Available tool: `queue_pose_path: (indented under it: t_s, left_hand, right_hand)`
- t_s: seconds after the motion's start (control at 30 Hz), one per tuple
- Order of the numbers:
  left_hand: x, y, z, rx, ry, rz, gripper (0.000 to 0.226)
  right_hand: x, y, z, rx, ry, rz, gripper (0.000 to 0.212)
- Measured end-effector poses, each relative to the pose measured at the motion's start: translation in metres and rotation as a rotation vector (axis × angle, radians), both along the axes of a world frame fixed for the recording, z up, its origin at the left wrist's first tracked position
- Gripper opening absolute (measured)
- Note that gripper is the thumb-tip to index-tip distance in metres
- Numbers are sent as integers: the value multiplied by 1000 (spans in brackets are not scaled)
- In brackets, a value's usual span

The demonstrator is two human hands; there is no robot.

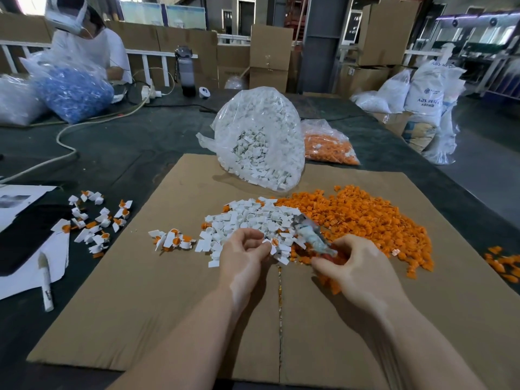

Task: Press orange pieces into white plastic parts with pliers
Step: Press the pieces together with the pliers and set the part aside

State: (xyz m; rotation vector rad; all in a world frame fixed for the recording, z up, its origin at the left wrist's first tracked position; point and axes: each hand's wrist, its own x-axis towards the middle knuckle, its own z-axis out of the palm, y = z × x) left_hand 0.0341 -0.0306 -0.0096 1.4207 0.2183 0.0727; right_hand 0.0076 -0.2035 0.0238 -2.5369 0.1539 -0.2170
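- Left hand: fingers curled, grip pinched on a white plastic part with an orange piece seated in it, held just above the near edge of the white pile.
- Right hand: grip closed around the red handles of the pliers; the pliers' head is blurred and points toward 11 o'clock, over the seam where the two piles meet. Whether the pliers' head is open cannot be told.
- Loose white plastic parts: heaped at the centre of the cardboard sheet, directly at 12 o'clock from the left hand.
- Loose orange pieces: a wider heap touching the white pile on its 3 o'clock side; a few strays lie off the cardboard at 3 o'clock.
- Assembled white-and-orange units: a small cluster on the cardboard at 9 o'clock from the white pile, and a larger scatter on the dark worktop further toward 9 o'clock.
- Clear bag of white parts: stands on the far edge of the cardboard at 12 o'clock; a bag of orange pieces lies just beside it at 1 o'clock.
- Papers and a white marker-like stick: at 9 o'clock on the worktop.
- Second person: seated at 10 o'clock behind a bag of blue parts; a water bottle stands near 11 o'clock.
- Cardboard boxes and white sacks: background, 12 to 2 o'clock.
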Motion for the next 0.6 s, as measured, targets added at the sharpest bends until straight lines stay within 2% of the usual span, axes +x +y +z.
queue_pose_path:
  t_s: [0.1,0.2,0.37,0.43,0.47,0.53,0.6]
  left_hand:
    - [-1,0,-2,145,-43,-42,17]
    - [-3,1,-3,271,-111,-62,18]
    - [-5,1,-4,310,-146,-104,16]
    - [-5,1,-4,313,-148,-110,16]
    - [-5,1,-4,313,-150,-111,16]
    - [-4,0,-4,308,-153,-115,15]
    - [-4,0,-4,319,-158,-125,15]
  right_hand:
    - [7,-7,-4,-175,-76,-87,49]
    - [14,-16,-12,-360,-71,-136,58]
    - [15,-21,-17,-562,-11,-160,66]
    - [12,-14,-16,-629,-76,-142,61]
    - [11,-8,-17,-585,-139,-78,54]
    - [6,11,-20,-362,-303,151,33]
    - [-1,31,-26,-183,-405,331,24]
